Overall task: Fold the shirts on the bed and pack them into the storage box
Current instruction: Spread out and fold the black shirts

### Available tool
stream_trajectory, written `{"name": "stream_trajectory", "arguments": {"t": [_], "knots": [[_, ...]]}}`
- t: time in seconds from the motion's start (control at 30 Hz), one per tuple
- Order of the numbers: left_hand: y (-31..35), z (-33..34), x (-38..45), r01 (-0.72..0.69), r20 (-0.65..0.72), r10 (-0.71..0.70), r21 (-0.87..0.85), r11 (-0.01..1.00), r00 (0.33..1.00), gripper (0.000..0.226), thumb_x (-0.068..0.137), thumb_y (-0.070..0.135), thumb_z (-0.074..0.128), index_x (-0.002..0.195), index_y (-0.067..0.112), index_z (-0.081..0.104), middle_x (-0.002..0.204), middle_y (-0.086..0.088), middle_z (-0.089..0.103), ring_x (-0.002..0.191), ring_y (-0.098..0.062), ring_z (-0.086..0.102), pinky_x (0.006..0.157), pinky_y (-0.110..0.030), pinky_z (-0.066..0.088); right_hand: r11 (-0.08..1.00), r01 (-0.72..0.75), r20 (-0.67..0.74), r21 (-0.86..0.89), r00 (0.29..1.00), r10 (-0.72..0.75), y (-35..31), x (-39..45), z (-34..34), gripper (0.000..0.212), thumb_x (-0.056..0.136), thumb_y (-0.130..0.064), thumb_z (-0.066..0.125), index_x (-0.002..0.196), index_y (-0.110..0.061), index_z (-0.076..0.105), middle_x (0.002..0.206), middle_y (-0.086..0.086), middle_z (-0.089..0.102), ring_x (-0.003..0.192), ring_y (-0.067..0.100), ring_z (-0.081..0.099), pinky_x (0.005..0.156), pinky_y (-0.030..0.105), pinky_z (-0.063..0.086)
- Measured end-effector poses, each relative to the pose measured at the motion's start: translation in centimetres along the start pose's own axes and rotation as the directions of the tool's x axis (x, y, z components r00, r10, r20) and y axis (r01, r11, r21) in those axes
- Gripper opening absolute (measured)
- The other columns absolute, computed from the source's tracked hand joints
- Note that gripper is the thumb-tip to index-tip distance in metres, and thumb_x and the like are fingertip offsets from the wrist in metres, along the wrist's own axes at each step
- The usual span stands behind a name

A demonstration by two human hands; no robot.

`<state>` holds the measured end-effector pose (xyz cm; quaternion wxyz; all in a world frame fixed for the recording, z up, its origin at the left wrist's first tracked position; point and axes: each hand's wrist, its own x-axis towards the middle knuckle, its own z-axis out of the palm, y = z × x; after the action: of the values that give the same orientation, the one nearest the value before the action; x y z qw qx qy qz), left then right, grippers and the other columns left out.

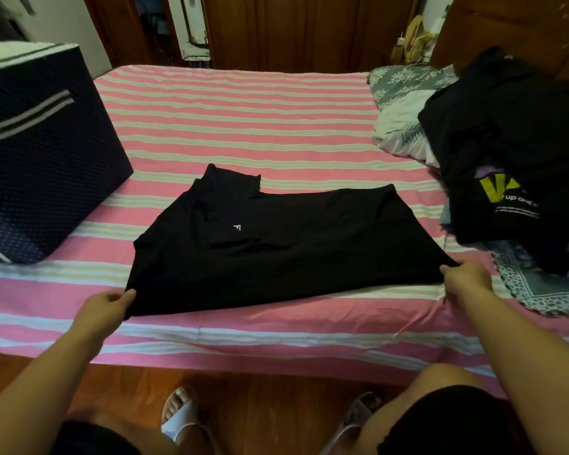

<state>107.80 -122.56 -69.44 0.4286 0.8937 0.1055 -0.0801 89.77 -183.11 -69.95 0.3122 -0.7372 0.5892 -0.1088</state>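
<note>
A black shirt [276, 244] with a small white logo lies spread across the pink-and-white striped bed [243, 119], its collar pointing to the far left. My left hand [107, 307] pinches the shirt's near left corner. At the near right corner, my right hand [467, 277] grips the hem. A dark blue dotted storage box [43, 159] with a grey striped handle stands on the bed at the left. A pile of dark shirts [513, 152], one with yellow lettering, is heaped on the right.
A floral pillow and light bedding [404, 103] lie at the far right behind the pile. A patterned cloth [546, 290] sits under the pile near the bed edge. Wooden floor and my sandalled feet [181, 412] are below the bed edge. Wooden furniture stands behind the bed.
</note>
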Motion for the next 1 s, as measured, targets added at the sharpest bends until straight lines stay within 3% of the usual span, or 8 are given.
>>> {"name": "stream_trajectory", "arguments": {"t": [0.17,0.33,0.43,0.53,0.67,0.8,0.9,1.0], "knots": [[-1.5,1.1,-0.2,0.076,-0.081,-0.079,-0.036,0.996,0.994,0.051,0.103,0.034,0.057,0.127,-0.010,0.060,0.124,-0.031,0.062,0.114,-0.048,0.056,0.097,-0.053,0.044,0.937,-0.060,0.105,0.343,0.994,0.025,1.3,0.5,-0.7,0.022,0.099,-0.020,0.060,0.107,0.000,0.063,0.070,0.018,0.058,0.054,0.026,0.054,0.051,0.033,0.044],[-0.2,-0.1,0.0,0.030,-0.120,-0.052,-0.176,0.984,0.991,0.043,0.107,0.029,0.050,0.133,-0.004,0.059,0.119,-0.016,0.060,0.117,-0.038,0.055,0.095,-0.043,0.039,0.897,-0.093,0.046,0.433,0.996,0.081,1.9,0.6,-2.5,0.009,0.097,-0.018,0.064,0.095,-0.009,0.065,0.067,0.011,0.056,0.052,0.022,0.051,0.054,0.032,0.045],[-0.8,-1.0,-0.4,-0.002,-0.060,-0.004,-0.093,0.996,0.998,0.042,0.107,0.031,0.050,0.119,-0.007,0.064,0.100,-0.017,0.061,0.094,-0.032,0.054,0.086,-0.043,0.040,0.971,-0.082,-0.009,0.227,0.996,0.086,2.8,1.0,-2.5,0.036,0.087,-0.029,0.073,0.099,0.005,0.072,0.077,0.022,0.066,0.068,0.034,0.065,0.075,0.051,0.057],[-2.3,-1.4,-0.3,-0.018,-0.046,0.025,0.158,0.987,0.999,0.044,0.104,0.035,0.054,0.097,-0.007,0.069,0.080,-0.026,0.061,0.072,-0.036,0.054,0.071,-0.052,0.047,0.986,-0.067,-0.083,-0.152,0.995,0.054,2.8,0.1,-2.3,0.037,0.090,-0.022,0.069,0.113,0.008,0.068,0.120,0.030,0.062,0.107,0.046,0.061,0.094,0.049,0.050],[-1.4,-0.4,0.4,-0.054,-0.187,0.154,0.451,0.891,0.970,0.038,0.095,0.043,0.066,0.111,0.008,0.068,0.105,-0.026,0.062,0.097,-0.046,0.056,0.083,-0.051,0.047,0.961,0.136,-0.228,-0.239,0.955,-0.192,-1.3,-3.9,-1.2,0.043,0.084,-0.004,0.068,0.123,0.005,0.054,0.132,0.026,0.041,0.113,0.049,0.051,0.096,0.053,0.045],[1.7,2.6,0.7,-0.340,-0.055,0.423,0.506,0.793,0.905,0.032,0.098,0.030,0.063,0.123,0.010,0.067,0.120,-0.020,0.061,0.112,-0.040,0.052,0.096,-0.051,0.046,0.675,0.677,0.113,-0.292,0.725,-0.679,-8.8,-8.7,4.4,0.032,0.086,-0.005,0.061,0.117,-0.009,0.064,0.119,0.021,0.058,0.110,0.043,0.053,0.094,0.048,0.047],[2.5,4.8,1.3,-0.347,0.017,0.396,0.518,0.782,0.918,0.046,0.102,0.036,0.055,0.142,0.013,0.055,0.137,-0.014,0.054,0.127,-0.035,0.046,0.105,-0.048,0.042,0.425,0.888,0.448,-0.177,0.457,-0.768,-13.2,-13.8,10.4,0.040,0.091,-0.026,0.065,0.130,-0.017,0.061,0.124,0.008,0.061,0.117,0.030,0.052,0.102,0.040,0.044],[1.7,5.5,2.6,-0.288,-0.040,0.364,0.533,0.796,0.931,0.051,0.104,0.041,0.048,0.148,0.015,0.049,0.140,-0.012,0.051,0.127,-0.034,0.044,0.102,-0.049,0.044,0.333,0.943,0.546,0.004,0.277,-0.790,-17.0,-18.9,16.5,0.066,0.090,-0.042,0.067,0.148,-0.021,0.044,0.144,0.002,0.047,0.134,0.026,0.039,0.114,0.040,0.037]]}}
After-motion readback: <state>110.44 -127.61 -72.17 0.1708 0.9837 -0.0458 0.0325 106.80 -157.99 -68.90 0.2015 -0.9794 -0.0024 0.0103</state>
